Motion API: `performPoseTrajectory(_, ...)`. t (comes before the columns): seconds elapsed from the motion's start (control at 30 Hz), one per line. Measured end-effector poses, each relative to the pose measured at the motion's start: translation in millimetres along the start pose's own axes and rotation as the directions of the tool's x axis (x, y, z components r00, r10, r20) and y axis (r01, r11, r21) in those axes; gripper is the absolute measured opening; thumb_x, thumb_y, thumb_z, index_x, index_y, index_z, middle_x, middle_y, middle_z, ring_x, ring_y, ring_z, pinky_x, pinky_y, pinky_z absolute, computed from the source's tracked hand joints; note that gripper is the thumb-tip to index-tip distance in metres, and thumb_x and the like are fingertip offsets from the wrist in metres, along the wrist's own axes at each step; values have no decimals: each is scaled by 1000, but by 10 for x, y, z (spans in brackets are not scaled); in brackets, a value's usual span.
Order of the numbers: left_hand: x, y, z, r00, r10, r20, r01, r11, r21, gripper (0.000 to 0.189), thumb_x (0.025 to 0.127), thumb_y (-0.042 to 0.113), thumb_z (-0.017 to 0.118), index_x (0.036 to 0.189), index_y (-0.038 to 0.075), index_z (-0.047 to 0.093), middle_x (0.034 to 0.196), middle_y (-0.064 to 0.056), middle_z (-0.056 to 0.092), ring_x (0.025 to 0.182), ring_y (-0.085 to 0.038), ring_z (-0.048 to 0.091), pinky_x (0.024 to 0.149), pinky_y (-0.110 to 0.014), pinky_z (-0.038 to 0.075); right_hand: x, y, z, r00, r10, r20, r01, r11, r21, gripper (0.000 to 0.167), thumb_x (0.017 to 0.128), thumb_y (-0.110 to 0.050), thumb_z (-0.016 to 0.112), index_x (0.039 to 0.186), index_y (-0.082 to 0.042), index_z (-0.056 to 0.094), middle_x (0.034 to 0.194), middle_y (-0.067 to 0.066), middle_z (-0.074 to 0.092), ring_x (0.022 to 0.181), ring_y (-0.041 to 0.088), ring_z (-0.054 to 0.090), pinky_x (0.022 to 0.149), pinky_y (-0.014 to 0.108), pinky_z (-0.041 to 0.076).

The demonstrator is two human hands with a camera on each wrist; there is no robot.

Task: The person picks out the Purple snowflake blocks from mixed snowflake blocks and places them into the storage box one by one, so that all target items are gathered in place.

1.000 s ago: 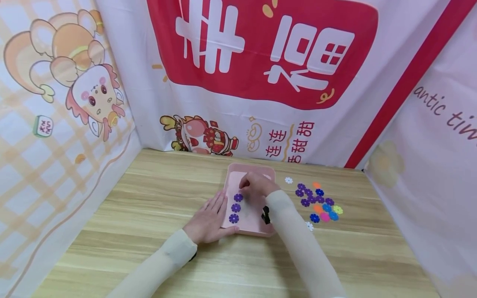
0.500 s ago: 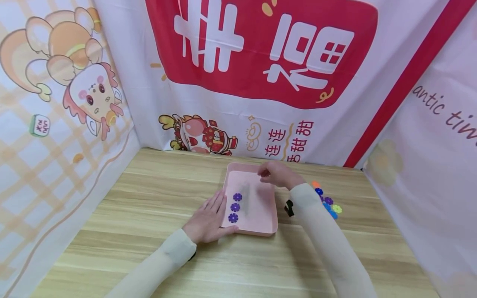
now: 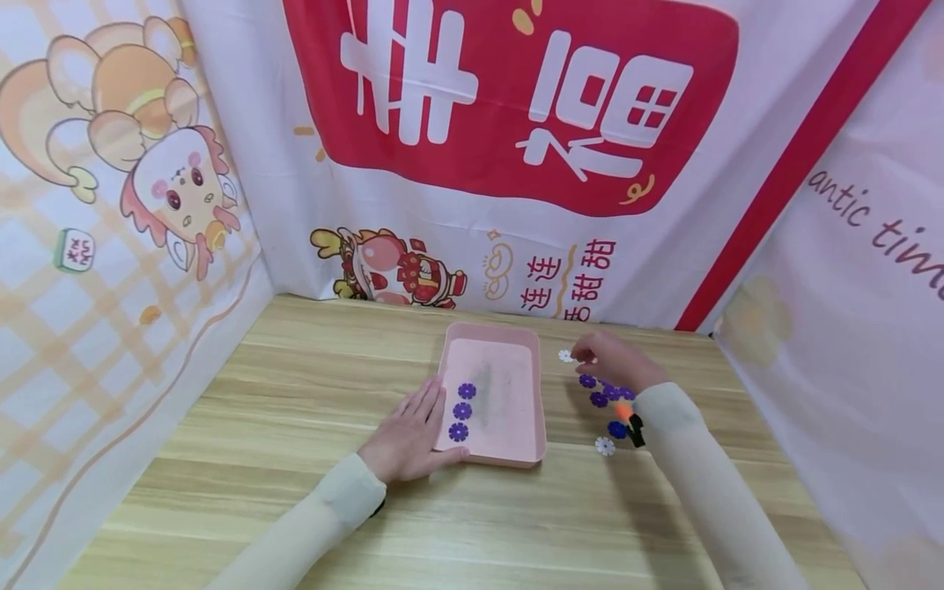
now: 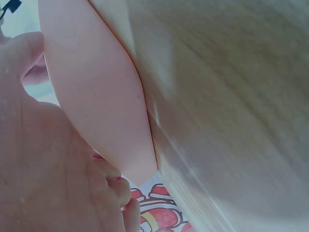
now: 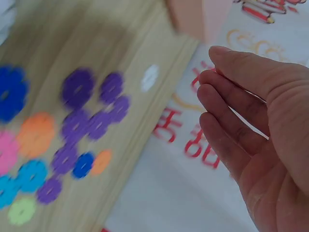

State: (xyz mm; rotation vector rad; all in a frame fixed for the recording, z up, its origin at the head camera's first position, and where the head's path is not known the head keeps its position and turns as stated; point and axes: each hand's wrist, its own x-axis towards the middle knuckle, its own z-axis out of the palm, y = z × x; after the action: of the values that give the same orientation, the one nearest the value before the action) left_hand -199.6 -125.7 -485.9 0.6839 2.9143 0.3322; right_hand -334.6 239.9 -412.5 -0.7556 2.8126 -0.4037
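A pink tray (image 3: 509, 426) lies on the wooden table, with three purple notched flower-shaped discs (image 3: 462, 411) lined up along its left side. My left hand (image 3: 406, 434) rests against the tray's left wall, fingers extended and thumb along the near rim. In the left wrist view, this hand (image 4: 53, 159) touches the tray wall (image 4: 96, 87). To the right of the tray, my right hand (image 3: 619, 360) hovers over loose discs, near a white disc (image 3: 565, 356). The right wrist view shows this hand (image 5: 270, 111) with fingers loosely bent and nothing visible between them.
Loose purple discs (image 5: 75, 125), orange discs (image 5: 36, 134), blue discs (image 5: 10, 94), a pink disc (image 5: 6, 152) and a pale green disc (image 5: 21, 211) lie right of the tray. Another white disc (image 3: 605, 446) sits nearer. Printed cloth (image 3: 516, 180) walls the table's back and sides.
My right hand has moved from above the tray, over its right rim, to the loose discs at the right. The left hand has kept its place on the tray.
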Motion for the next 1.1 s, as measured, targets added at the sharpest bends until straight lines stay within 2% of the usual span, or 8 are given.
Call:
performPoseTrajectory(0.13,-3,-3,-7,1000,-2,5,2,1000,13,108,99,75,48,166,-5,21,178,-21,9,166,-38,12,135,-53,19,-142,170,48,999,48,18,-48,999,-3,21,97,-6,75,118,-5,78,114,15,78,102,25,73,97,48,63)
performPoseTrajectory(0.27,3,-7,-11,1000,-4,10,3,1000,21,108,99,76,47,166,-5,20,178,-21,8,166,-38,11,135,-53,19,-240,308,124,998,54,39,-53,998,-20,22,97,-6,76,119,-2,77,112,15,78,101,27,73,96,48,63)
performPoseTrajectory(0.4,1,-7,-12,1000,-5,8,5,1000,16,107,100,75,47,166,-5,20,178,-21,8,166,-37,11,135,-53,20,-296,414,245,996,68,56,-67,997,-23,26,97,-7,76,122,-2,76,115,16,78,106,31,74,96,48,63)
performPoseTrajectory(0.53,-1,-12,-10,1000,-2,6,2,1000,18,107,99,75,47,166,-5,21,178,-21,8,166,-38,12,135,-53,20,-330,493,375,996,77,39,-77,997,-8,30,95,-7,78,124,-1,75,114,15,78,106,31,74,94,46,64)
performPoseTrajectory(0.7,-6,-9,-21,1000,4,6,-4,1000,21,108,99,76,46,166,-5,21,178,-21,9,166,-38,13,135,-53,20,-329,542,491,997,72,15,-72,997,-10,30,93,-7,79,122,-1,74,110,13,77,102,28,74,93,46,64)
performPoseTrajectory(1.0,-9,-9,-24,1000,3,6,-3,1000,23,107,99,76,46,166,-5,22,178,-21,10,166,-38,13,135,-53,21,-282,514,556,989,135,54,-134,991,-25,31,94,-9,80,124,-3,74,114,14,76,108,30,73,97,49,62)
performPoseTrajectory(1.1,-11,-7,-28,1000,3,3,-3,1000,22,108,99,76,46,166,-5,22,178,-21,9,166,-38,13,135,-53,21,-267,525,569,990,130,47,-129,991,-29,31,93,-9,81,123,-4,75,115,14,76,110,31,73,98,50,62)
